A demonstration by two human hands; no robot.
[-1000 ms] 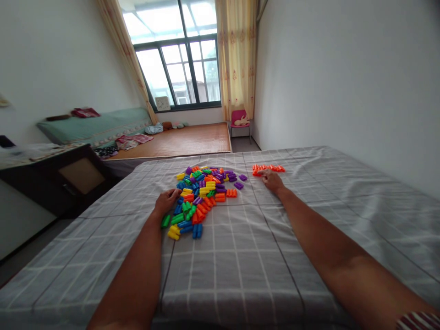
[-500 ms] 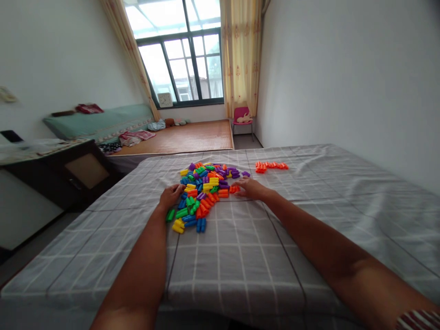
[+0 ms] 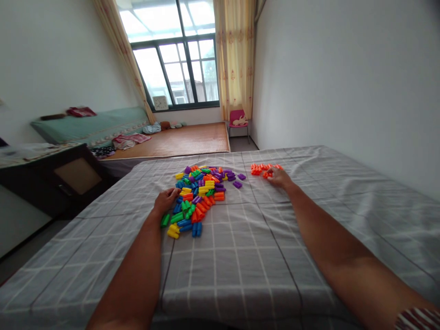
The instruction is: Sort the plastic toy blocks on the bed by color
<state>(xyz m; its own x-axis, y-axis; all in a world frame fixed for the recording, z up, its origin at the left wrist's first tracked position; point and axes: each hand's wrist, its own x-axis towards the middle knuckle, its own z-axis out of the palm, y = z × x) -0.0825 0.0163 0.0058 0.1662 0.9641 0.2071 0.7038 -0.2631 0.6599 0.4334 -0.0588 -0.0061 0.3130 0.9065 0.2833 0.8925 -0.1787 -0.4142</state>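
A heap of plastic building blocks [image 3: 206, 184] in orange, yellow, green, blue and purple lies on the grey checked sheet [image 3: 237, 256]. Along the heap's left edge rests my left hand [image 3: 167, 200], fingers curled together against the blocks; what they hold, if anything, is hidden. To the right of the heap, my right hand [image 3: 280, 177] pinches an orange block [image 3: 266, 175]. That block is just in front of a row of orange blocks [image 3: 256, 169], partly covered by the fingers. Two purple blocks [image 3: 237, 184] lie apart between the heap and the row.
A white wall [image 3: 330, 82] runs along the right side. A dark cabinet [image 3: 65, 178] stands at the left. Beyond the sheet are a low bed with a brown mat [image 3: 192, 137], a pink chair [image 3: 238, 118] and a window with curtains [image 3: 235, 59].
My right hand has moved right and away from the heap to the orange row, carrying an orange block. A purple block now shows where it was. My left hand stays by the heap.
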